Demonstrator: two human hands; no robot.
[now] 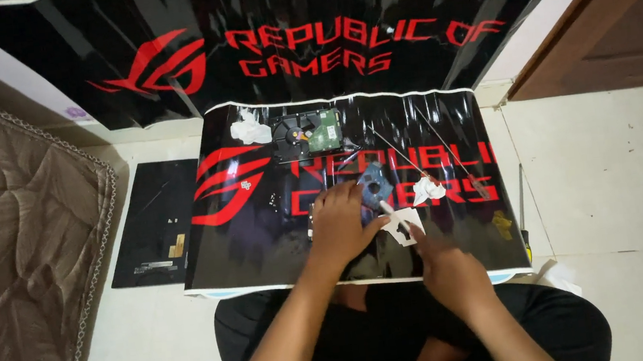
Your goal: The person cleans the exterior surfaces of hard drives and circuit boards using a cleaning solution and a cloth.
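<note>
The person sits on the floor at a glossy black mat (263, 234) with red print, and all places here are told from this mat. Near its middle, the left hand (339, 222) presses down with closed fingers on a small blue-grey circuit board (375, 184), gripping it at the edge. Just beside it the right hand (446, 271) holds a thin white tool (385, 207) in closed fingers, its tip touching the board. Under the tool lies a white paper piece (404, 223). The board looks light, stiff and thin, probably fragile; I judge it is best held by its bare edges, not by the parts on its face. At the far side of the mat an opened hard drive (304, 133) rests, with crumpled white tissue (251, 129) beside it.
</note>
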